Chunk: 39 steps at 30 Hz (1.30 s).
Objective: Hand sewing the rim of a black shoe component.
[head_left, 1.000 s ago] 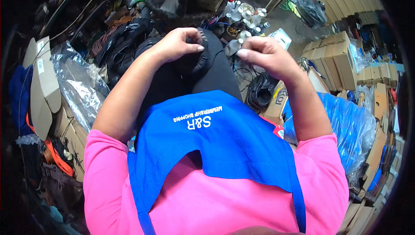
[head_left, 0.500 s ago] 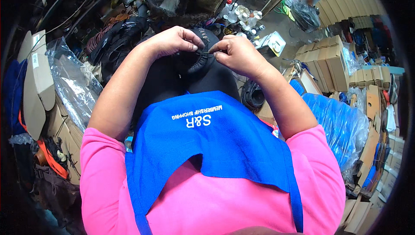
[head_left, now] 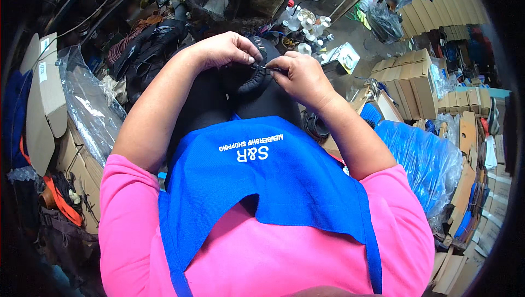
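Hands meet just above the centre of the frame, over the person's dark-clad lap. The left hand [head_left: 227, 51] is curled down over the top of a black padded piece [head_left: 252, 78], a rounded, ribbed thing that looks like leather, its fingers closed around the upper left edge so the piece sits beneath and to the right of the palm. The right hand [head_left: 301, 75] comes in from the right side with thumb and forefinger pinched together on something thin at the piece's upper right edge; it is too small to tell whether that is a needle or a thread. So the black piece lies between the two hands, gripped from the left and pinched at the rim from the right, resting against the dark lap below. A blue apron [head_left: 273, 182] over a pink shirt [head_left: 257, 264] fills the lower half of the frame. At upper centre, beyond the hands, stands a cluster of small white bottles [head_left: 309, 26]. Cardboard boxes [head_left: 415, 73] are stacked at upper right, a bundle in blue plastic wrap [head_left: 426, 160] lies at right, and clear plastic bags [head_left: 90, 105] lie at left.
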Motion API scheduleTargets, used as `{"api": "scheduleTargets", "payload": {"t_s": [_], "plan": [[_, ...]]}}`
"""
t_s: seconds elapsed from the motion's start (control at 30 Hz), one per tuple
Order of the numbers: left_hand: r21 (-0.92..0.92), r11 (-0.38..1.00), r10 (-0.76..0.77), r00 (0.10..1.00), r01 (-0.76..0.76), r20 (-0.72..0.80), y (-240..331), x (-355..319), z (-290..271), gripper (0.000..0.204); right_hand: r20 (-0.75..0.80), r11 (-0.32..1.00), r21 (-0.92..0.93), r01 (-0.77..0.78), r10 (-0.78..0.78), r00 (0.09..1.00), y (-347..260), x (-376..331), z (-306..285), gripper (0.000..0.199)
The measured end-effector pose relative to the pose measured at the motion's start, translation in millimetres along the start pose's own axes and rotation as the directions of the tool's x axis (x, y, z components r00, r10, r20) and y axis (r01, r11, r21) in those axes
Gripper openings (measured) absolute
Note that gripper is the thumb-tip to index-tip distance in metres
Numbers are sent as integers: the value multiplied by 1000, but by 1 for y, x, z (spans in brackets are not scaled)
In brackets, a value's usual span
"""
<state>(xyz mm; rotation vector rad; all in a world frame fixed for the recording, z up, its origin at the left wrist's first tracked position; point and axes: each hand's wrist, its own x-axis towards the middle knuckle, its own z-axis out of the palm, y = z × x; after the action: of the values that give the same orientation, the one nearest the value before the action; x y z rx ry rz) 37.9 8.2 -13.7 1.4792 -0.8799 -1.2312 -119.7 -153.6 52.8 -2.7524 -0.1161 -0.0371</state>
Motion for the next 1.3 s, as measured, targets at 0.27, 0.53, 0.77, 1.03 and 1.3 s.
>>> {"api": "scheduleTargets", "payload": {"t_s": [0.27, 0.53, 0.77, 1.03, 1.3], "plan": [[206, 978, 17, 1000, -14, -11, 11, 10, 5, 21, 131, 995, -58, 78, -69, 989, 11, 18, -2, 15], [272, 956, 91, 993, -107, 71, 6, 14, 4, 24, 430, 789, 579, -203, -84, 899, 68, 21, 3, 21], [313, 946, 67, 997, -78, 46, 7, 18, 5, 25, 475, 572, 743, -347, -85, 876, 87, 24, 27, 23], [515, 857, 112, 971, 13, -212, 15, 8, 15, 29, 191, 675, 720, -161, 30, 981, 55, 10, 35, 15], [554, 832, 315, 796, 30, -517, 2, -51, 54, 31, -74, 946, 318, 69, -47, 996, 41, -17, 35, 25]]}}
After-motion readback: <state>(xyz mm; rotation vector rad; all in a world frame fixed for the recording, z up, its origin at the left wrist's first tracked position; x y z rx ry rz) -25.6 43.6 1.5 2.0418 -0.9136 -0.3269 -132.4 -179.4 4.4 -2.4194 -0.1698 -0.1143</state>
